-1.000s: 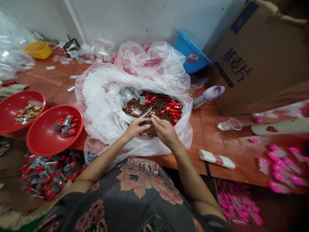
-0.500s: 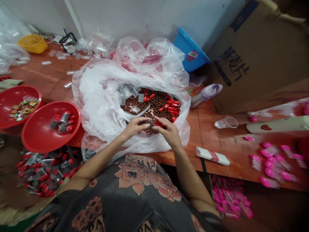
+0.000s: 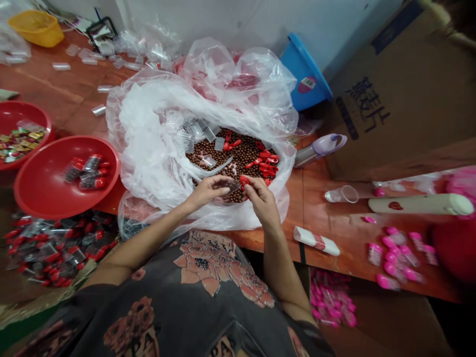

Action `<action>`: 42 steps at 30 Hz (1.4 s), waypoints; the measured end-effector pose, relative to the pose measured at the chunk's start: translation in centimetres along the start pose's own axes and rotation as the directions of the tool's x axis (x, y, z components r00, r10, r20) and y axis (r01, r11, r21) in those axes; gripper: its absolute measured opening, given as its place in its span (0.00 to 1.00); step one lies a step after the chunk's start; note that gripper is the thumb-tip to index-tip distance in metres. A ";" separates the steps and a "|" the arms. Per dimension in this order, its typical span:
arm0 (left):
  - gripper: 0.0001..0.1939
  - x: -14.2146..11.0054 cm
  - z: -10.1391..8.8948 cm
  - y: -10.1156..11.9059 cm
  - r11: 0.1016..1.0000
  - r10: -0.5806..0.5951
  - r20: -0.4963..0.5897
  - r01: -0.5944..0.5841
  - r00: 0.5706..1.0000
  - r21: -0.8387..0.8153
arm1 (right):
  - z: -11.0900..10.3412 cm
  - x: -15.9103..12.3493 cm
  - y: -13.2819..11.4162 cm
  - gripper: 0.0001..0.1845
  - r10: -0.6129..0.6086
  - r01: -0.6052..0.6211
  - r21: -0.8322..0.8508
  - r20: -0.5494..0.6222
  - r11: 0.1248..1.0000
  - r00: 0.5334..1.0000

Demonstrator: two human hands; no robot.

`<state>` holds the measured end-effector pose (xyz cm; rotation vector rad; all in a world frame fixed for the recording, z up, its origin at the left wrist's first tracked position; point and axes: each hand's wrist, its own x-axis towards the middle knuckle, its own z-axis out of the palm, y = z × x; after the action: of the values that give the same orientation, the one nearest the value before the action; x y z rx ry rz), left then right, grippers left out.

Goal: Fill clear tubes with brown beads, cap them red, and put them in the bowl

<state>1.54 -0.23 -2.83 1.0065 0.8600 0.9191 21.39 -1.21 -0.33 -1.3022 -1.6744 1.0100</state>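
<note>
My left hand (image 3: 215,189) is closed on a small clear plastic container (image 3: 232,186), which looks dark with contents. Close by on the right, my right hand (image 3: 259,194) pinches a red plastic cap (image 3: 244,181). Both hands are over a white plastic bag (image 3: 137,124) with its mouth spread wide. Inside lie many small brown balls (image 3: 241,157). Several red caps (image 3: 268,163) rest on the balls at the right side, and several empty clear containers (image 3: 201,131) lie at the back left. The fingertips partly hide what each hand holds.
Left stands a red bowl (image 3: 28,191) with several red-capped containers (image 3: 89,171); another red bowl (image 3: 35,111) holds small wrapped pieces. A blue tub (image 3: 303,74), a cardboard box (image 3: 401,99) and a lilac-handled scoop (image 3: 323,145) are right. Pink-capped containers (image 3: 394,258) lie front right.
The red cap in my right hand is now raised upright, and that hand has turned slightly away from my left. My left hand still holds the container. The view has shifted slightly.
</note>
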 end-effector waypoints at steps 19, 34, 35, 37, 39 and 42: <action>0.17 -0.5 -0.5 -1.2 0.948 0.182 -0.043 -0.163 0.982 0.273 | 0.1 0.2 -0.2 0.23 -0.235 0.368 -0.539 0.300 0.758 0.924; 0.13 -1.3 0.5 0.9 0.882 0.192 -0.069 -0.142 0.979 0.450 | 1.1 0.7 1.1 0.27 -0.315 0.428 -0.665 0.290 0.612 0.903; 0.13 -1.2 0.5 0.9 0.892 0.185 -0.079 -0.134 0.980 0.431 | 1.1 0.8 1.1 0.28 -0.311 0.419 -0.655 0.282 0.628 0.907; 0.15 -0.9 0.4 0.8 0.929 0.150 -0.073 -0.115 0.986 0.353 | 1.1 0.9 0.9 0.30 -0.291 0.390 -0.626 0.260 0.676 0.921; 0.20 -0.5 0.3 0.5 0.970 0.095 -0.030 -0.085 0.995 0.229 | 1.0 1.0 0.7 0.35 -0.247 0.346 -0.558 0.246 0.754 0.937; 0.28 -0.2 -0.1 0.1 0.997 0.037 0.012 -0.038 0.999 0.073 | 0.6 1.0 0.9 0.40 -0.146 0.218 -0.344 0.223 0.913 0.964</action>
<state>1.39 -0.39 -2.75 1.0933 0.8740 0.9190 20.96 -0.20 -1.30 -1.2755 -2.1707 0.7534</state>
